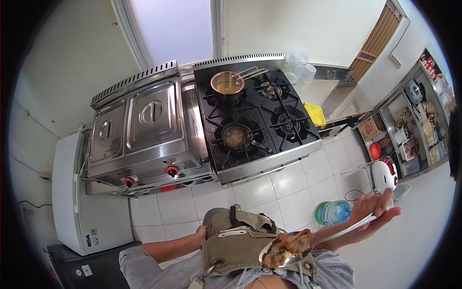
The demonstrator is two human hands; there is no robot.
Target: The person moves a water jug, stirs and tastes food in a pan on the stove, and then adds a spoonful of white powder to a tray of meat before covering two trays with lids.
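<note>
My right hand is raised at the lower right, with its fingers closed on the handle of a metal spoon. The spoon's bowl is close to the camera and carries a chunky brown piece of cooked food. Low on the other side, my left hand rests against the olive cloth bag or apron worn on my front; its fingers are mostly hidden. On the black gas stove ahead stand a small dark pan with brownish contents and a metal saucepan holding yellowish liquid.
Left of the stove is a steel food warmer with two lids, then a white chest freezer. A yellow cloth lies at the stove's right. A water bottle and a white-and-red appliance are near shelves.
</note>
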